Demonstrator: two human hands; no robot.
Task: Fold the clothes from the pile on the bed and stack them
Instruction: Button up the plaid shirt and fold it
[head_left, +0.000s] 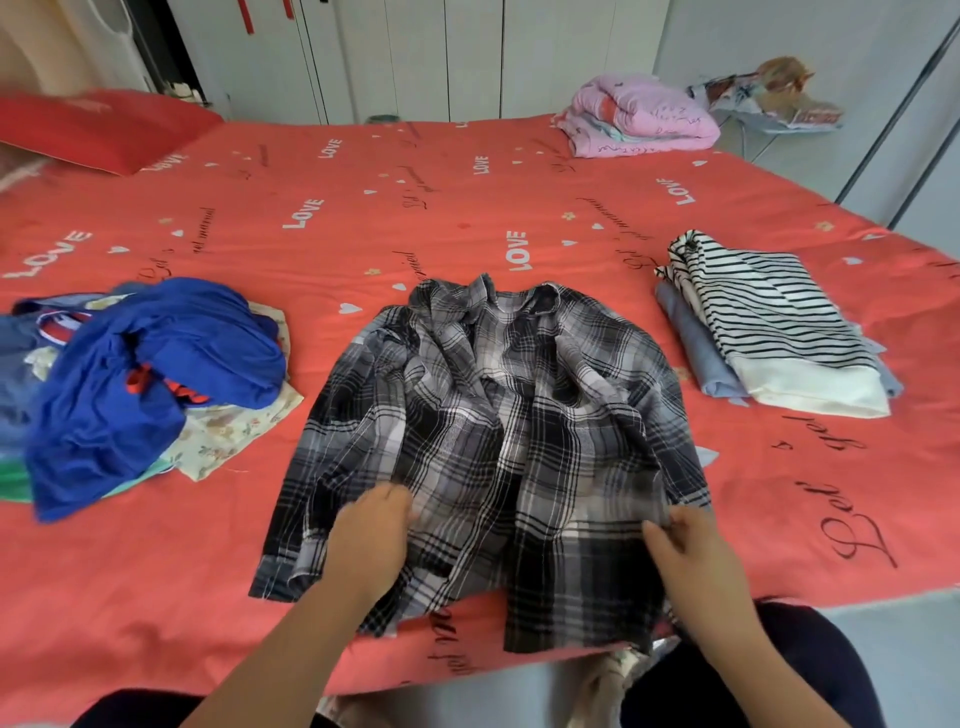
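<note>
Two hands work at the near edge of the bed. The left hand (371, 535) has its fingers curled into the lower left front of the black, grey and white plaid shirt (493, 431), though blur softens the detail. The right hand (680, 551) pinches the shirt's right side edge between thumb and fingers. The shirt lies collar-away in the middle of the bed, front up, rumpled, with its hem hanging just over the near edge.

It looks light, thin and limp, not fragile. It should crease readily and sag wherever it is unsupported. Side seams, shoulders and cuffs are likely the best places to hold it, so each panel turns over flat.

To the left lies the loose pile of blue, floral and green clothes (156, 374). To the right sits the folded stack topped by a black-and-white striped top (769, 322), apart from the shirt.

The coral-red printed bedsheet (467, 197) is soft, so cloth dragged across it would probably bunch. Farther off are a red pillow (98, 130), a folded pink quilt (639, 114) and white wardrobe doors (415, 52).
</note>
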